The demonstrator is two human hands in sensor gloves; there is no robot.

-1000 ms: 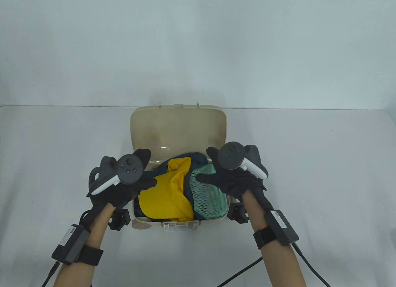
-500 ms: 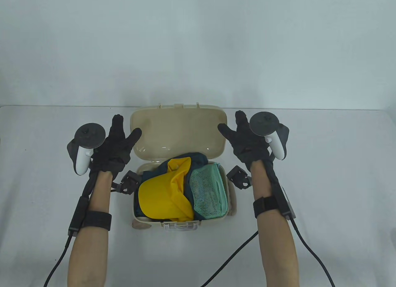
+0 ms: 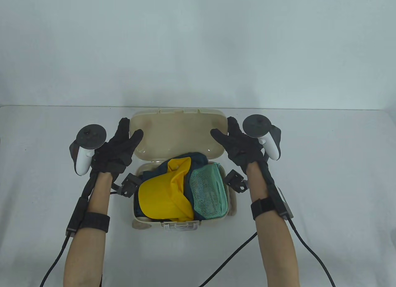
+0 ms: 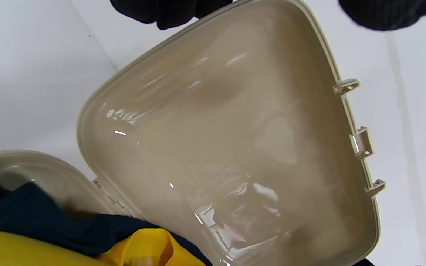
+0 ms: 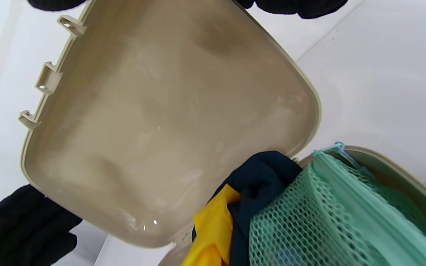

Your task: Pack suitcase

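A small beige suitcase lies open at the table's middle, its lid raised at the back. Inside are a yellow garment, a dark navy cloth and a green mesh pouch. My left hand holds the lid's left edge, thumb in front and fingers behind. My right hand holds the lid's right edge the same way. The left wrist view shows the lid's inside with my fingers at its rim. The right wrist view shows the lid, pouch and my fingers.
A clear latch sits at the suitcase's front. Black cables run from my wrists over the white table toward the near edge. A pale wall stands behind the table's far edge.
Both hands left the packed contents, reached back to the lid's two sides and took hold of it. The lid has since tipped a little forward.
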